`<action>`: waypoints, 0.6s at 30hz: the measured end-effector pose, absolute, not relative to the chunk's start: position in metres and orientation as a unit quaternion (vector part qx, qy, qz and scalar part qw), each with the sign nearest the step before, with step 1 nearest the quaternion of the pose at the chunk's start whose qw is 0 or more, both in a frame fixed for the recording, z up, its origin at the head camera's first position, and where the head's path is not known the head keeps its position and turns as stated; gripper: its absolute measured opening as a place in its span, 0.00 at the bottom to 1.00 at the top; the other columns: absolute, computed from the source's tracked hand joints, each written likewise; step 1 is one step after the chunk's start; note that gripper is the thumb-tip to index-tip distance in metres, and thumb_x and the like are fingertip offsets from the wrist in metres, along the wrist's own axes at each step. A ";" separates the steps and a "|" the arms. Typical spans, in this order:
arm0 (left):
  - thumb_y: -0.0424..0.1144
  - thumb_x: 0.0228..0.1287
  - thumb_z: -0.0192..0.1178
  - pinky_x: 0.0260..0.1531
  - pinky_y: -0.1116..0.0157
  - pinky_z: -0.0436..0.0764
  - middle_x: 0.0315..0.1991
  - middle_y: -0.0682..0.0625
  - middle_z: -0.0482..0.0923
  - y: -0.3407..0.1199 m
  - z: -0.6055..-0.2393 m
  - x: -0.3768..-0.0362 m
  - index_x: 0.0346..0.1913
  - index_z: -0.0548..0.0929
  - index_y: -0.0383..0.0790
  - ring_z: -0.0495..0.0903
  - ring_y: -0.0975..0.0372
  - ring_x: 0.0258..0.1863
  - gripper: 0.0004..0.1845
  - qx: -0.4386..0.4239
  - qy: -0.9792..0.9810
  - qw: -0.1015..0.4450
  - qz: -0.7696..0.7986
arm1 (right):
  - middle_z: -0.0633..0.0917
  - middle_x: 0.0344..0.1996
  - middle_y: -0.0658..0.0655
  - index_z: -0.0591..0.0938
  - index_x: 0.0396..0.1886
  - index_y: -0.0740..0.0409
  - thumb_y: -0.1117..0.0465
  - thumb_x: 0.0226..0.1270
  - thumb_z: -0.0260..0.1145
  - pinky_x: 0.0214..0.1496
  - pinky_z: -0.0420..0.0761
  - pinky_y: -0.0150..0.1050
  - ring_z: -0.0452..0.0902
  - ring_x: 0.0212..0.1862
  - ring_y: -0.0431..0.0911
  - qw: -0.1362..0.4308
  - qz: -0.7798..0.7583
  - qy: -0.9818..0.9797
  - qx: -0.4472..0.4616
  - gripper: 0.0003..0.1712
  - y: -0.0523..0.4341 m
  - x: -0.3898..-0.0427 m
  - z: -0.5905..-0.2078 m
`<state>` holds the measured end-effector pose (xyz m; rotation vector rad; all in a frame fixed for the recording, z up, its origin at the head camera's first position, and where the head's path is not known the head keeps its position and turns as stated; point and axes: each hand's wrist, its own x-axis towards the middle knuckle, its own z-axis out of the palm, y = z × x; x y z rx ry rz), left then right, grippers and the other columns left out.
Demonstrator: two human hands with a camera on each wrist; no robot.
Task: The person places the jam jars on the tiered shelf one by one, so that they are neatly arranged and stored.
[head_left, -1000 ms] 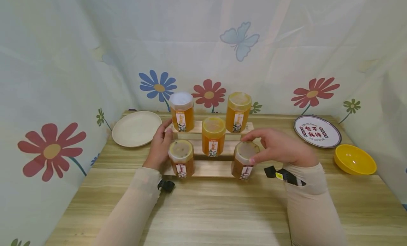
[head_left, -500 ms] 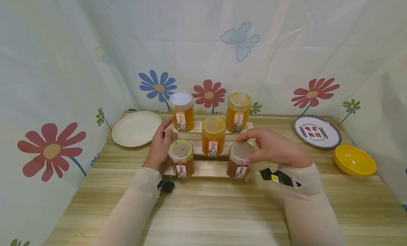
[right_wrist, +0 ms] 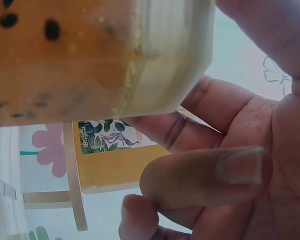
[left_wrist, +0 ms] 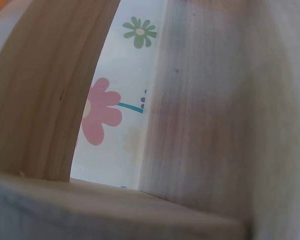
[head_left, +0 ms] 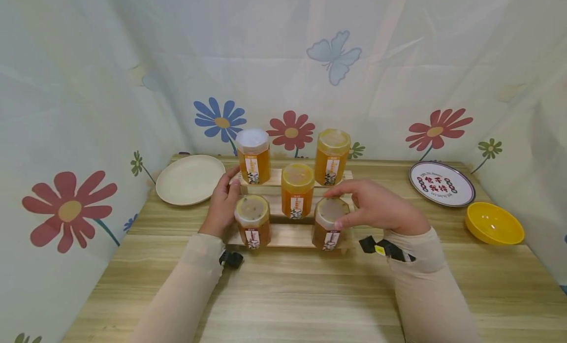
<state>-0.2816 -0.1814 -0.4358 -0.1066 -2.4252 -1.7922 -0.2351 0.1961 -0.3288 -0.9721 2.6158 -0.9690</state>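
— On the bottom step of the wooden rack (head_left: pixel 288 237), what is the right hand (head_left: pixel 378 207) doing?
— It is gripping a jar (head_left: pixel 328 224) by its lid. The left hand (head_left: pixel 223 200) is pressing flat against the rack's side, maybe steadying it.

The person wears close-fitting, pale cream sleeves that cover both forearms down to the wrists, leaving the left hand (head_left: pixel 223 201) and right hand (head_left: pixel 380 208) bare. A small black device is strapped under each wrist; the one at the right wrist carries a small yellow label
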 end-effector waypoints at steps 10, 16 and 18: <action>0.49 0.88 0.43 0.61 0.51 0.71 0.72 0.41 0.70 -0.183 -0.441 -0.283 0.83 0.62 0.54 0.73 0.46 0.58 0.27 -0.056 -0.798 0.073 -0.595 | 0.84 0.64 0.56 0.84 0.66 0.56 0.55 0.56 0.86 0.66 0.77 0.60 0.78 0.63 0.54 0.096 -0.318 0.883 -0.331 0.37 0.196 -0.235 -0.330; 0.49 0.88 0.44 0.61 0.51 0.71 0.73 0.41 0.70 -0.184 -0.447 -0.283 0.83 0.63 0.53 0.74 0.46 0.58 0.27 -0.058 -0.796 0.077 -0.597 | 0.84 0.63 0.55 0.83 0.68 0.55 0.51 0.59 0.84 0.54 0.82 0.51 0.80 0.50 0.52 0.093 -0.320 0.888 -0.317 0.38 0.201 -0.235 -0.333; 0.48 0.87 0.45 0.64 0.51 0.71 0.73 0.41 0.71 -0.186 -0.450 -0.283 0.82 0.65 0.51 0.74 0.48 0.60 0.26 -0.057 -0.795 0.083 -0.598 | 0.86 0.59 0.54 0.83 0.68 0.54 0.49 0.61 0.82 0.43 0.81 0.44 0.78 0.40 0.50 0.088 -0.322 0.891 -0.308 0.36 0.205 -0.236 -0.334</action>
